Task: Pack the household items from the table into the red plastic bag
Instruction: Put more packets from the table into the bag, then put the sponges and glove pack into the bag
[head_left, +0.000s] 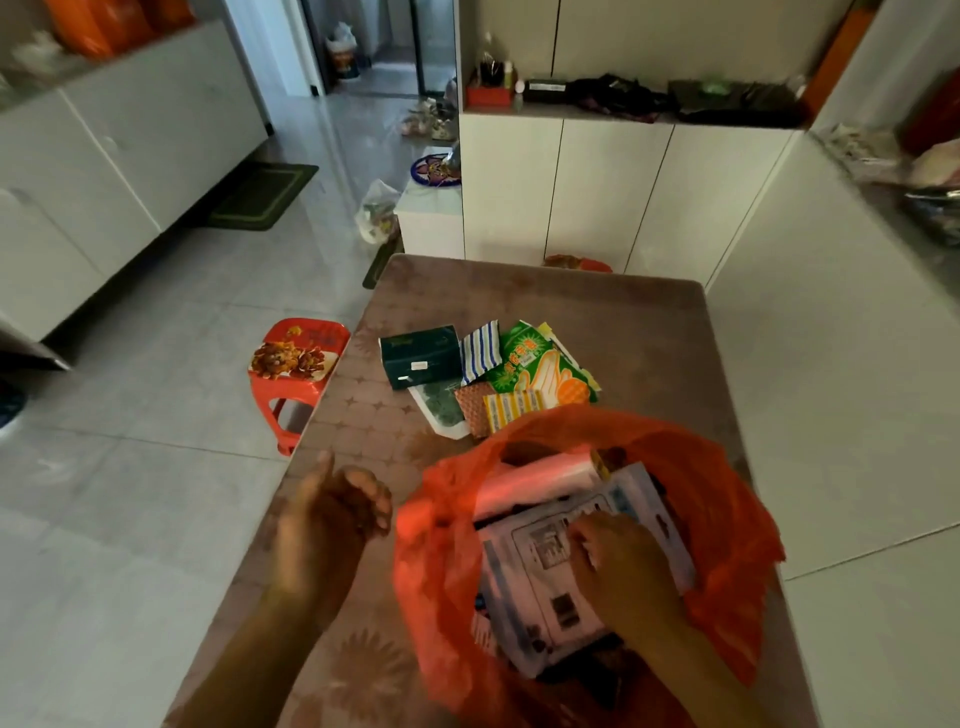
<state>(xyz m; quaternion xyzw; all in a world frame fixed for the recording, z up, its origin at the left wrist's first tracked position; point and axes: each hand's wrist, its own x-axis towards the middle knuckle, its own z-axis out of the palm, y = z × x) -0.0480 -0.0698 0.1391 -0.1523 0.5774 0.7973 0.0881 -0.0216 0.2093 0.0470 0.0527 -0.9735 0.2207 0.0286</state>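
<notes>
One red bag (727, 519), two hands (332, 525).

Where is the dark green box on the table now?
In the head view, the dark green box lies at the left end of the item pile on the table, beside the blue-striped packet, beyond the red plastic bag.

Home interior, dining/living area. Evidence: glossy pale floor tiles (171, 374), white built-in cabinets (587, 192) with a cluttered open shelf niche (649, 98), white low sideboard (104, 156) on the left, dark doormat (262, 195), shoes (428, 122) by a doorway, small red plastic stool (296, 366) beside the patterned counter (519, 296). Household clutter throughout.
</notes>
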